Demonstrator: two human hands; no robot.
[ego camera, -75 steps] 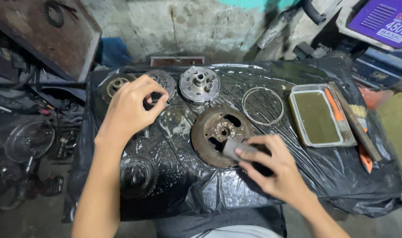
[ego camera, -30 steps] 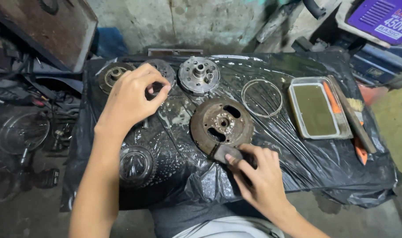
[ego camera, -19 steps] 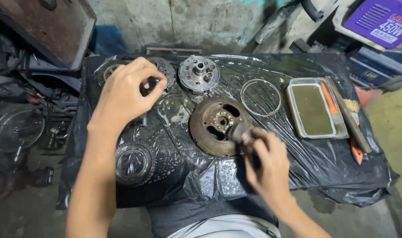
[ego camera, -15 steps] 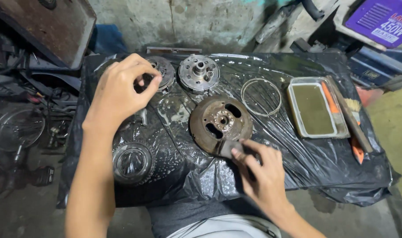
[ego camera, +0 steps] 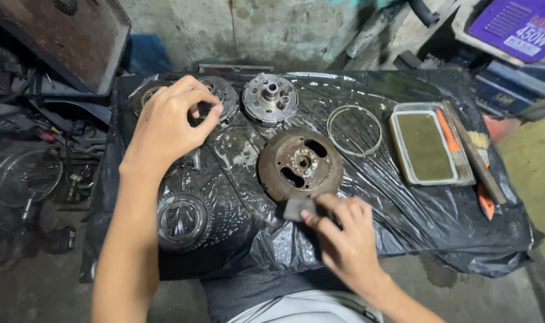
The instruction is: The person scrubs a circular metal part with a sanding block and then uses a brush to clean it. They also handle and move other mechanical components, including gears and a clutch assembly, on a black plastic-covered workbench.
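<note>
- The right hand (ego camera: 344, 239), low and right of centre in the frame, has its grip clamped on a small dark block (ego camera: 297, 209), thumb on top and fingers curled under it.
- The block meets the near edge of a rusty round disc (ego camera: 300, 163), which lies flat at the centre of the frame with two slots and a hub of small bolts showing.
- The left hand (ego camera: 168, 125), upper left of centre, hovers with thumb and forefinger curled toward each other; whether they pinch anything cannot be told.
- Behind that hand sit two dark round parts (ego camera: 221, 96), partly hidden, and a bright metal hub (ego camera: 270, 98) stands just to their right.
- A thin wire ring (ego camera: 355, 130) lies right of the disc, well apart from the hands.
- A shallow tray of murky liquid (ego camera: 426, 146) sits at the right, with an orange-handled brush (ego camera: 449, 133) on its far rim.
- A dark ring-shaped part (ego camera: 182, 219) lies lower left, on the wet black plastic sheet (ego camera: 404, 221) covering the surface.
</note>
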